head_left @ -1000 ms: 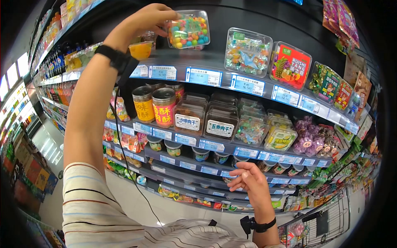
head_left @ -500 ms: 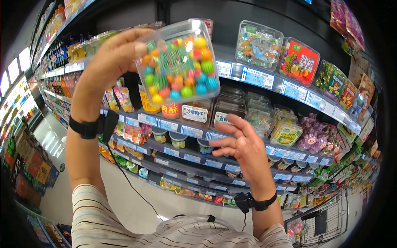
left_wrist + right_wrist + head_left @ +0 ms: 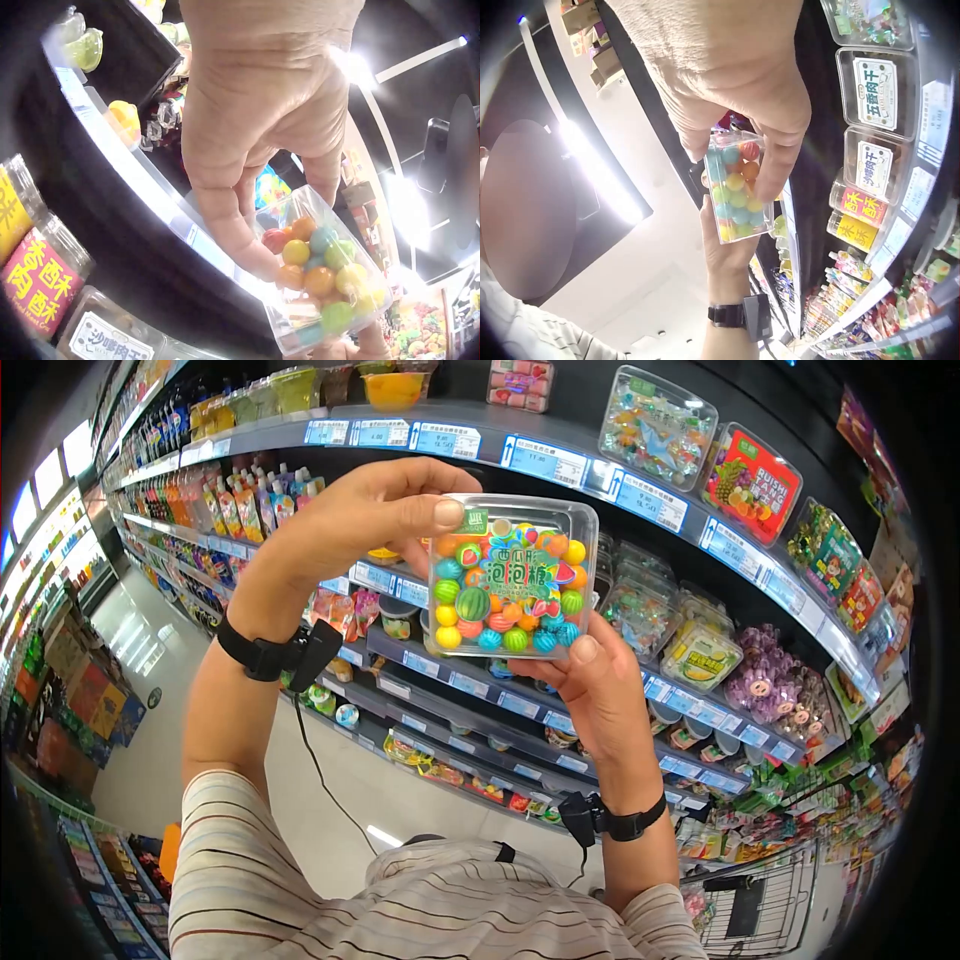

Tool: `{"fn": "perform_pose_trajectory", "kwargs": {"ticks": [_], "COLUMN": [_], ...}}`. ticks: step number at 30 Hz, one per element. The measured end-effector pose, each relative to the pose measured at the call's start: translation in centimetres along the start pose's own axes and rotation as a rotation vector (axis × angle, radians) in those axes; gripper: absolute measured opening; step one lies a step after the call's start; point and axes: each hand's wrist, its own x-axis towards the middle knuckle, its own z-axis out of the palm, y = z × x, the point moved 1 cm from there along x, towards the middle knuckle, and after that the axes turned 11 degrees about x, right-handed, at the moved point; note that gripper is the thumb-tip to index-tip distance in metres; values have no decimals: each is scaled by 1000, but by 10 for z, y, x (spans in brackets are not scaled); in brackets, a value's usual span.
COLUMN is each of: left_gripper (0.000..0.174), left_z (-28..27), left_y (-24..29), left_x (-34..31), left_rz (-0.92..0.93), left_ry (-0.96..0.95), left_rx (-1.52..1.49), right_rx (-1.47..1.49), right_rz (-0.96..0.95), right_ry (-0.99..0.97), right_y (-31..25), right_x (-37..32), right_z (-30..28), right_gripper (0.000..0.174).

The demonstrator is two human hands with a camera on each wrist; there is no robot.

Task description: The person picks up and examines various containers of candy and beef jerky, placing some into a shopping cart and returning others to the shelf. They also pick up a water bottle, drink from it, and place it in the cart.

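A clear plastic box of gumballs [image 3: 512, 585] in many colours, with a green printed label, is held up in front of the shelves, its label side facing me. My left hand [image 3: 370, 525] grips its upper left corner, thumb on the front face. At the lower right corner my right hand [image 3: 605, 695] holds the box too, its thumb at the front edge and fingers underneath. The left wrist view shows the box [image 3: 326, 270] side-on between the left fingers and the right fingertips below. In the right wrist view the right thumb and fingers straddle the box [image 3: 739, 187].
On the upper shelf stand a box of wrapped candies [image 3: 655, 430], a red candy box [image 3: 750, 485] and a pink box [image 3: 520, 385]. Price tags [image 3: 545, 460] line the shelf edges. A wire shopping cart [image 3: 760, 905] is at the lower right. A cable hangs from the left wrist.
My left hand has brought the gumball box from the upper shelf down and towards me. My right hand has risen from below and taken hold of its lower right corner.
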Motion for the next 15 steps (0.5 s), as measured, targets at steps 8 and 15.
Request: {"fn": "perform_pose_trajectory", "kwargs": {"ticks": [8, 15], "left_gripper": [80, 86], "left_z": [38, 73], "left_y": [-5, 22], "left_x": [10, 0], "left_rz": [48, 25], "left_ry": [-43, -77], "left_rx": [-145, -179], "right_rx": [54, 54], "right_rz": [9, -65], "right_ry": [74, 152], "right_y": [-13, -27], "right_x": [-30, -57], "right_z": [-14, -21], "right_gripper": [70, 64]}}
